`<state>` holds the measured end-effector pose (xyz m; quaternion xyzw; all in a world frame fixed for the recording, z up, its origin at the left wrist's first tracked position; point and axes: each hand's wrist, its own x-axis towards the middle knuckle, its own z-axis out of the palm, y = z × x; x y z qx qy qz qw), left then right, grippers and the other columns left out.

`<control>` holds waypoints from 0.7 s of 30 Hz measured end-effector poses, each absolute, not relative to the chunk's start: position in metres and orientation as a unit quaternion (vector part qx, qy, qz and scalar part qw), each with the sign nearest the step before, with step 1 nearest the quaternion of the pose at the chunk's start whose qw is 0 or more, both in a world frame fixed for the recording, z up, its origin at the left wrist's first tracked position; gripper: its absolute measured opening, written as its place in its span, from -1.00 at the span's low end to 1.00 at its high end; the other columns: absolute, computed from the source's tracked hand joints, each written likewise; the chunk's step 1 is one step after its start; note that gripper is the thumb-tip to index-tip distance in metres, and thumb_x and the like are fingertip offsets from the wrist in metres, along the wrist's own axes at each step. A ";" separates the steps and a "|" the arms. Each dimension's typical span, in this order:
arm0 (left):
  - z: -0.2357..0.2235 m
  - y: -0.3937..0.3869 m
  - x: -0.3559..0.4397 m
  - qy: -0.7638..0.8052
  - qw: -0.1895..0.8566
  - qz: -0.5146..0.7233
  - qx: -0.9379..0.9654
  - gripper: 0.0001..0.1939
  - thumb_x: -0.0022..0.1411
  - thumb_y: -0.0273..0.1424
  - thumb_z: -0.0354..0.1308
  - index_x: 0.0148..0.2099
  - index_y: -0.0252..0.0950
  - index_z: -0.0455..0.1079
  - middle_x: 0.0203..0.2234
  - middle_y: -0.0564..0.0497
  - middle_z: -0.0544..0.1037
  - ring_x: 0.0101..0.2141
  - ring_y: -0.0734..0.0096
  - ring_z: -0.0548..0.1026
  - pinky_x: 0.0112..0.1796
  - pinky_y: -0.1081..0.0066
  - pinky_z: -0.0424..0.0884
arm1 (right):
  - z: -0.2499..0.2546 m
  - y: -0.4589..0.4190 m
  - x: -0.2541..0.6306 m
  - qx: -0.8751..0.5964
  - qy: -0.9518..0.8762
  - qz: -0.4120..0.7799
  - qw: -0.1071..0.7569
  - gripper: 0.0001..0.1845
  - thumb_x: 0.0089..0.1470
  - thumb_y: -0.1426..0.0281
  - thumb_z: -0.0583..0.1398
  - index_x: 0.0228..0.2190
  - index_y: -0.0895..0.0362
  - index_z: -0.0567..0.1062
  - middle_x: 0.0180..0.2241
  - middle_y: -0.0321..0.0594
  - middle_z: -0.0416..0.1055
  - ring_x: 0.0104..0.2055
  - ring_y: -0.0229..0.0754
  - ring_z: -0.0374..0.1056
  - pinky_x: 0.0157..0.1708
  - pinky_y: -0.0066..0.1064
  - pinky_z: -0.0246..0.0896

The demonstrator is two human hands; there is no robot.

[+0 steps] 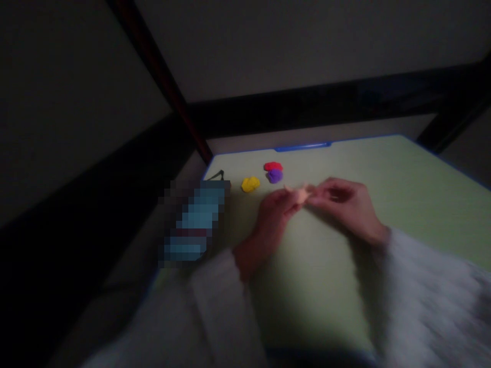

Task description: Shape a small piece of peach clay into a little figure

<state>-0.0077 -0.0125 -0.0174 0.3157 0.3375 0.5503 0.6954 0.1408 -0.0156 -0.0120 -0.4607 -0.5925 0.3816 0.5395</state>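
Peach lump (302, 196) is between both hands, over the counter (307, 286). Left hand (273, 210) grip: pinching it, lump at that hand's 2 o'clock. Right hand (347, 204) grip: thumb and finger pinched on lump's 3 o'clock edge, bit blurry. From lump: yellow lump (250, 184) at 9, purple lump (275, 176) at 10, red lump (273, 166) just behind purple.

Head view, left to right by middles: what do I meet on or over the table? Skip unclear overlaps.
Pixelated light-blue object → yellow lump → purple lump → pale lump at the fingertips → right hand.
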 end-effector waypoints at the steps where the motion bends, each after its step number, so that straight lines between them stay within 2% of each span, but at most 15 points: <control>1: -0.018 -0.012 -0.008 0.335 0.693 0.552 0.320 -0.87 -0.09 -0.44 0.28 -0.44 -0.35 0.40 -0.46 0.06 0.51 -0.40 0.58 0.45 -0.23 0.48 0.30 | -0.011 -0.016 0.140 -0.467 -0.589 0.389 0.533 -0.71 -0.30 0.21 0.39 -0.52 0.12 0.51 -0.58 -0.31 0.40 -0.56 -0.31 0.25 -0.56 -0.45 0.16; 5: -0.019 -0.013 -0.009 0.332 0.681 0.540 0.367 -0.91 -0.08 -0.46 0.27 -0.46 -0.33 0.42 -0.46 0.07 0.51 -0.41 0.60 0.44 -0.23 0.51 0.30 | -0.011 -0.016 0.140 -0.477 -0.588 0.412 0.508 -0.70 -0.28 0.21 0.38 -0.49 0.15 0.54 -0.54 -0.26 0.45 -0.54 -0.29 0.28 -0.56 -0.45 0.16; 15: -0.022 -0.013 -0.011 0.326 0.661 0.517 0.435 -0.89 -0.06 -0.41 0.26 -0.42 -0.31 0.43 -0.35 0.00 0.55 -0.23 0.45 0.46 -0.11 0.40 0.27 | -0.014 -0.014 0.142 -0.452 -0.607 0.414 0.506 -0.73 -0.23 0.21 0.36 -0.53 0.16 0.54 -0.53 -0.27 0.46 -0.50 -0.29 0.30 -0.49 -0.46 0.20; 21: -0.021 -0.013 -0.010 0.338 0.676 0.514 0.406 -0.87 -0.07 -0.41 0.27 -0.44 -0.34 0.41 -0.44 0.06 0.51 -0.36 0.56 0.43 -0.24 0.49 0.27 | -0.013 -0.015 0.142 -0.456 -0.599 0.420 0.508 -0.74 -0.22 0.22 0.36 -0.54 0.16 0.54 -0.55 -0.27 0.46 -0.52 -0.30 0.29 -0.52 -0.47 0.18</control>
